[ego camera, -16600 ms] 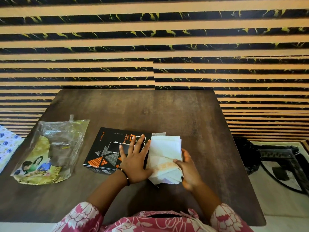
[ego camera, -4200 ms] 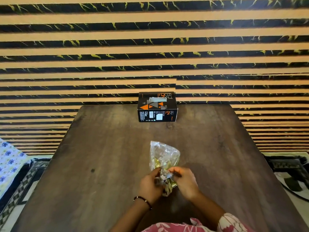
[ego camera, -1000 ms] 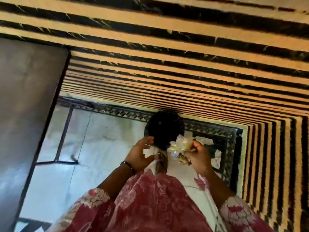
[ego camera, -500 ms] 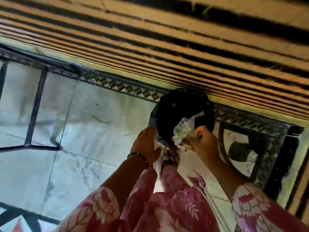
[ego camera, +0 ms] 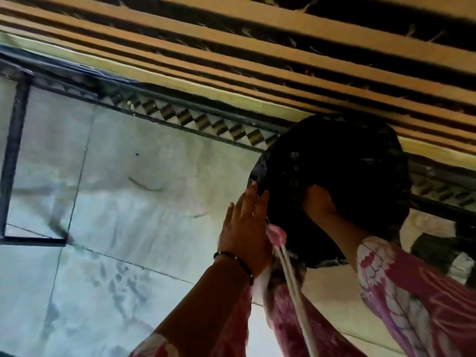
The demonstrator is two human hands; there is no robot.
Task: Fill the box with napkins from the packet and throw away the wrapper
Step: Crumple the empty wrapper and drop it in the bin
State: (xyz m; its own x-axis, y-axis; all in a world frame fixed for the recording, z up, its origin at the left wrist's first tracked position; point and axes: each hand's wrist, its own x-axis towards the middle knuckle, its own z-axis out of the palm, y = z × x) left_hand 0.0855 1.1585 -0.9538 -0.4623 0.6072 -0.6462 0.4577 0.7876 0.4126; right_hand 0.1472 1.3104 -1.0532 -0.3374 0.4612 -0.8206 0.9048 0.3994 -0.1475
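Observation:
I look down at a black bin lined with a dark bag (ego camera: 381,161), standing on the floor against the striped wall. My right hand (ego camera: 318,202) reaches down into its mouth; the fingers are lost in the dark, and the crumpled plastic wrapper is not visible. My left hand (ego camera: 244,228), with a black bracelet at the wrist, lies flat and open against the bin's left rim, fingertips touching the bag's edge. The napkin box and the table top are out of view.
Pale floor tiles (ego camera: 128,207) fill the left and middle. A black metal table frame (ego camera: 13,155) stands at the far left. A patterned border strip (ego camera: 195,119) runs along the foot of the striped wall (ego camera: 283,47). My red-and-white sleeves fill the bottom.
My right hand, which held the wrapper above the bin's mouth, has gone down inside it and the wrapper has dropped from sight. My left hand moved onto the rim. The view came closer.

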